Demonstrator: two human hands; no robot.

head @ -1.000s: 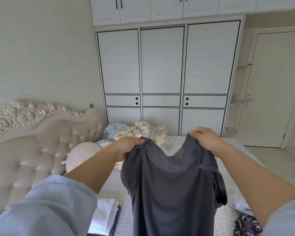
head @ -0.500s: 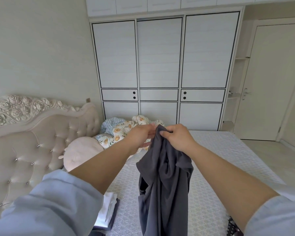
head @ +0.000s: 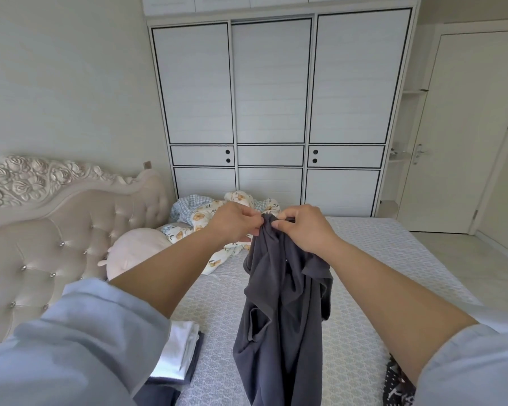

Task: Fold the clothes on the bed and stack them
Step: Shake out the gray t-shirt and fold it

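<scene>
A dark grey T-shirt [head: 282,312] hangs in the air above the bed [head: 364,259], folded lengthwise with its sleeves drooping. My left hand [head: 235,222] and my right hand [head: 301,227] meet at its top edge, and both pinch the cloth there. A stack of folded clothes [head: 179,350], white on top of dark pieces, lies on the bed at the lower left, partly hidden by my left sleeve. A black patterned garment [head: 398,385] shows at the lower right, partly behind my right arm.
A floral and blue-checked quilt [head: 206,218] is bunched at the far side of the bed beside a pink round cushion [head: 135,250]. The tufted headboard [head: 56,230] runs along the left. A white wardrobe [head: 276,112] and a door [head: 458,136] stand behind.
My hands have come together, bringing the two top corners of the spread grey T-shirt against each other. The shirt now hangs narrow and doubled instead of wide.
</scene>
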